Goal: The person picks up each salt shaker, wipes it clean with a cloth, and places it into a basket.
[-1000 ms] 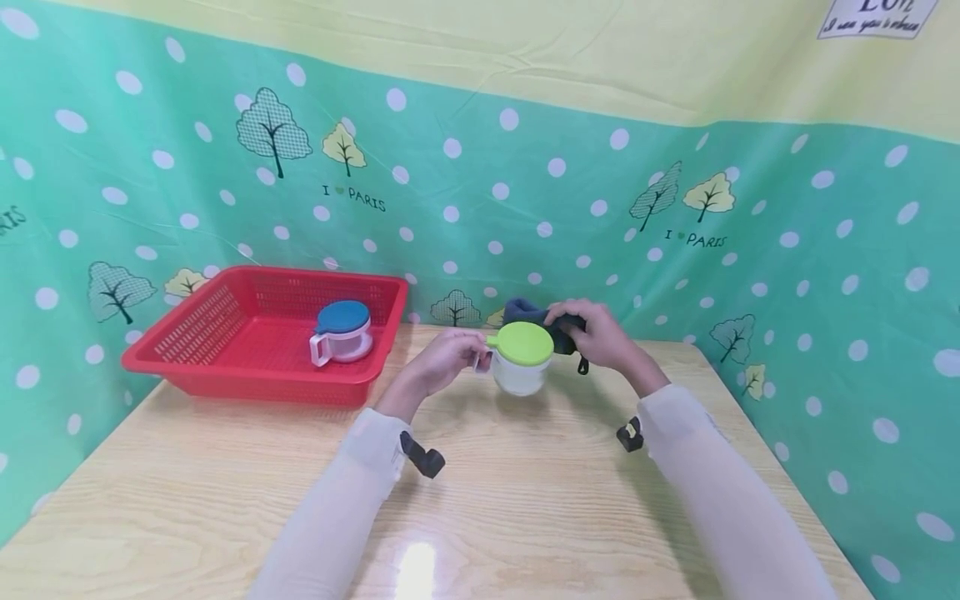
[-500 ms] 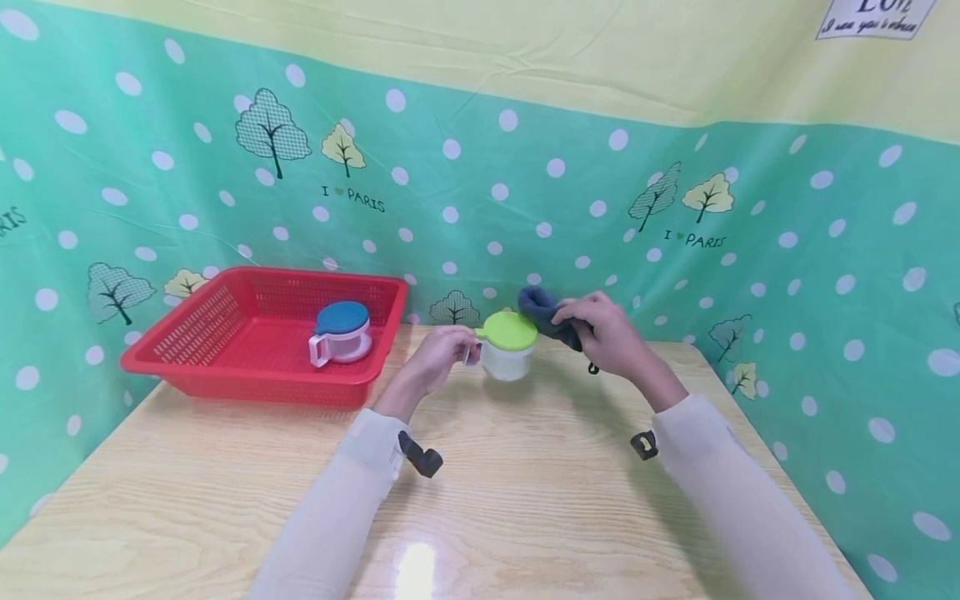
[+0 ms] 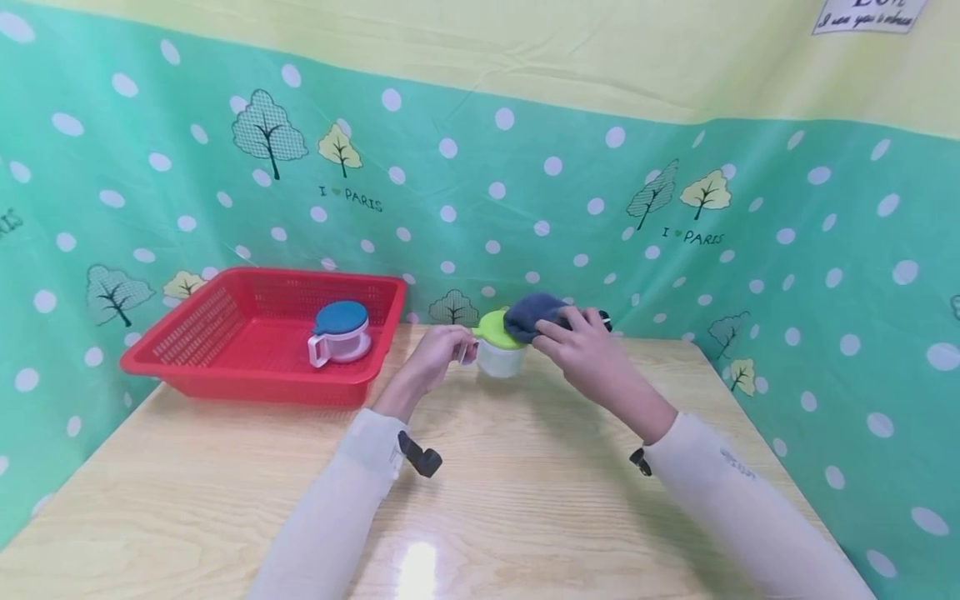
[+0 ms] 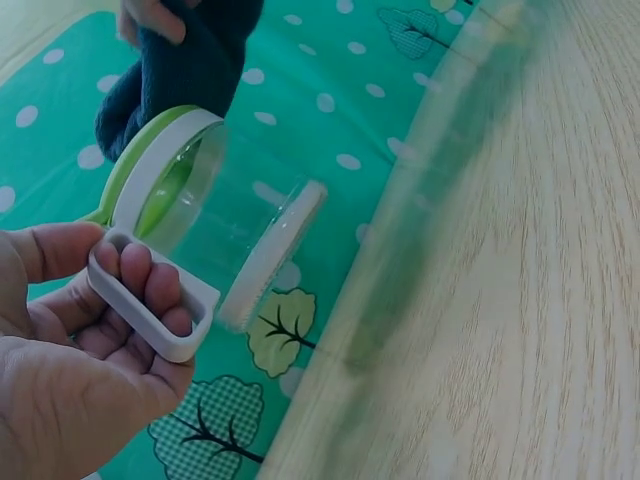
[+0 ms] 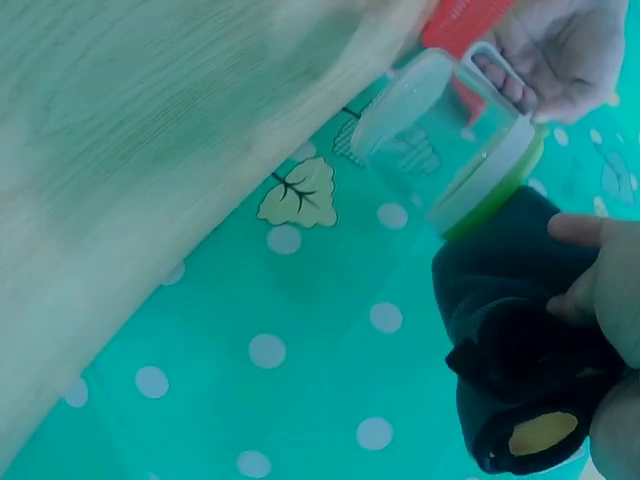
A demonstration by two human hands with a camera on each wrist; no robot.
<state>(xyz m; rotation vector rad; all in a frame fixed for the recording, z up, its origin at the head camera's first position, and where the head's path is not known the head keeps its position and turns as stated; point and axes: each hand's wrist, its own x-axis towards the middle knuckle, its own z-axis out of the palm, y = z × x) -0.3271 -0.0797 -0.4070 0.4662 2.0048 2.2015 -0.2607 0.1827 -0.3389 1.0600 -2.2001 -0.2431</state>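
Left hand (image 3: 438, 357) fingers hooked through handle of clear cup (image 3: 501, 357) with green lid (image 3: 495, 330), at bench (image 3: 525, 500) 12 o'clock edge. Right hand (image 3: 581, 346) pinching dark cloth (image 3: 534, 315) on lid. Cup probably light, rigid, slick; handle best grip. Cloth soft.

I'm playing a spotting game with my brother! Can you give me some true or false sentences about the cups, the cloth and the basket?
1. The left hand holds the clear cup by its handle. True.
2. That cup has a blue lid. False: its lid is green.
3. The right hand presses a dark blue cloth on the green lid. True.
4. The red basket has nothing in it. False: a cup with a blue lid sits inside.
5. The basket is to the right of both hands. False: it is to the left.
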